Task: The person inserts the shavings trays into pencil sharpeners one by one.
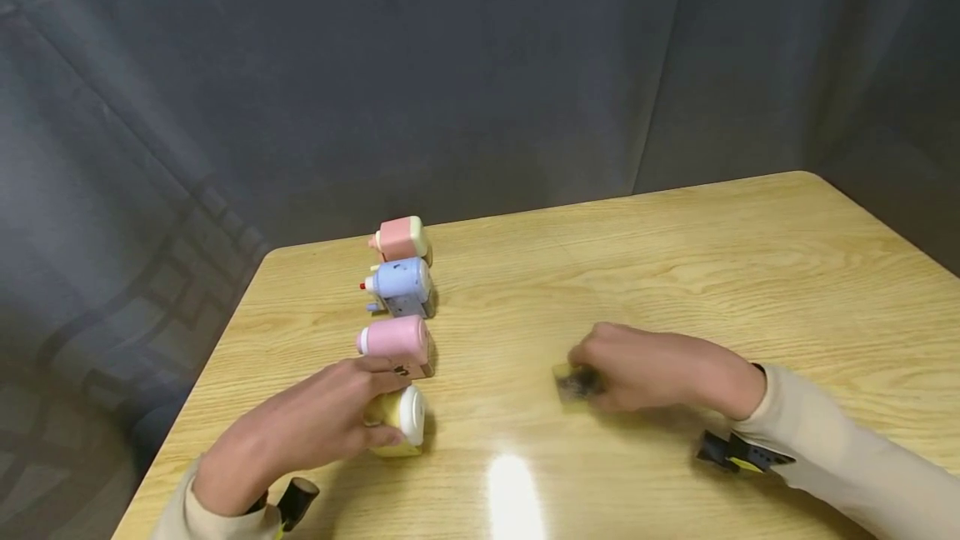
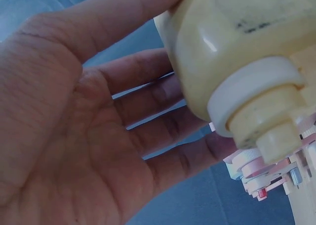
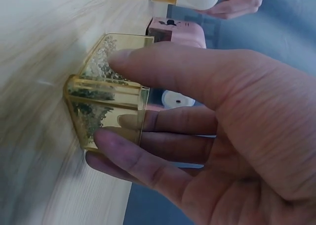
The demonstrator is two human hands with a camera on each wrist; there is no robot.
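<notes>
Fingers (image 3: 148, 62) of the right hand (image 1: 645, 369) are pinched around the transparent yellow shavings drawer (image 3: 106, 99) on the table (image 1: 675, 273); the yellow sharpener (image 1: 397, 419) is gripped by the left hand (image 1: 315, 423). Refitting apparently requires aligning drawer with sharpener.

Staged recording setup, not a lived-in room. Grey cloth backdrop (image 1: 450, 65) hangs in folds behind and beside a wood-grain table (image 1: 712, 273), hiding any walls. A row of pastel sharpeners (image 1: 401, 290) stands along the table's left side. Overhead light glares off the tabletop.
</notes>
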